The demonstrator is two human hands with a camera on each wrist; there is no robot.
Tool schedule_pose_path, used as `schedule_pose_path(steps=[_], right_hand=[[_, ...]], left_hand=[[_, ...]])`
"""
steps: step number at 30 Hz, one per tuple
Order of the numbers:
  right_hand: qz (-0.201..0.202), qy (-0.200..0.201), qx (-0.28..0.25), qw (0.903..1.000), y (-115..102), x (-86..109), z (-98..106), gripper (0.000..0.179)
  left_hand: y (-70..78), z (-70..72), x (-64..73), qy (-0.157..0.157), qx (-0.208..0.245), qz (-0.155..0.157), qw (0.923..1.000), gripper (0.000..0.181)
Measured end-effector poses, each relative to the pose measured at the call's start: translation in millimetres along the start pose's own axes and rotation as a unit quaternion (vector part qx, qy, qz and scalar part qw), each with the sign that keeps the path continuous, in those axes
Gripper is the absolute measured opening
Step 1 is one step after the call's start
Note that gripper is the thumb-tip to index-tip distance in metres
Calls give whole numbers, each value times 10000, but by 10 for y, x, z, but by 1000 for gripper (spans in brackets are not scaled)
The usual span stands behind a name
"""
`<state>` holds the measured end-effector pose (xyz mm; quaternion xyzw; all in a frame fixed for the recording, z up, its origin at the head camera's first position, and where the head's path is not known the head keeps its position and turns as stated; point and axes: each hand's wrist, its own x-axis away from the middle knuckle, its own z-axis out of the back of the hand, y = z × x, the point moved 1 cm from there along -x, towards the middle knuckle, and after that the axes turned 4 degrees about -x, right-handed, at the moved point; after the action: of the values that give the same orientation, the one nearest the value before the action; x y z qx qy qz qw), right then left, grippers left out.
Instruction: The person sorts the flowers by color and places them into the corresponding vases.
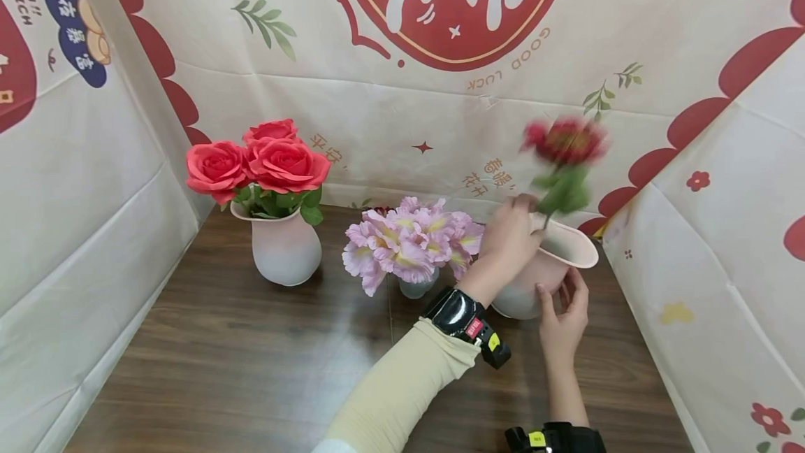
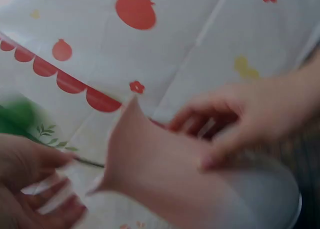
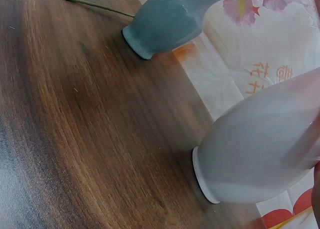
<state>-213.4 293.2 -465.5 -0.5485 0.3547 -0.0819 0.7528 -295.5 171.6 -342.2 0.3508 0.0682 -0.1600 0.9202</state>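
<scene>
My left hand (image 1: pixel 512 240) pinches the stem of a dark red flower (image 1: pixel 569 142), blurred in the head view, with green leaves below its bloom. In the left wrist view the stem (image 2: pixel 90 162) runs from the fingertips into the mouth of a pink-and-white vase (image 2: pixel 165 164). This vase (image 1: pixel 569 243) has a wide flared rim and stands at the right of the table. Low on its side, my right hand (image 1: pixel 566 306) holds it between thumb and fingers. The right wrist view shows its pale lower body (image 3: pixel 255 144) on the wood.
Left of the held vase, a small blue-green vase (image 3: pixel 170 24) carries lilac flowers (image 1: pixel 411 240). A loose green stem (image 3: pixel 97 5) lies on the table beside it. Red roses (image 1: pixel 283 163) fill another pink-and-white vase (image 1: pixel 286 250) at left. Printed cloth walls (image 1: pixel 377 124) enclose the wooden table (image 1: pixel 251 369).
</scene>
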Motion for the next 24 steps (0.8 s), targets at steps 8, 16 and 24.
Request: schedule_pose_path(steps=[8,16,24], right_hand=[[85,107,-90,9999,-51,1,9,57],[176,161,-45,9997,-77,15,19,57],[192,192,-129,9995,-68,24,28,56]], left_hand=[[-194,30,200,-872,-447,742,9924,45],[-298,164,449,-853,-213,-186,9960,33],[-447,268,649,-936,499,-1396,9845,28]])
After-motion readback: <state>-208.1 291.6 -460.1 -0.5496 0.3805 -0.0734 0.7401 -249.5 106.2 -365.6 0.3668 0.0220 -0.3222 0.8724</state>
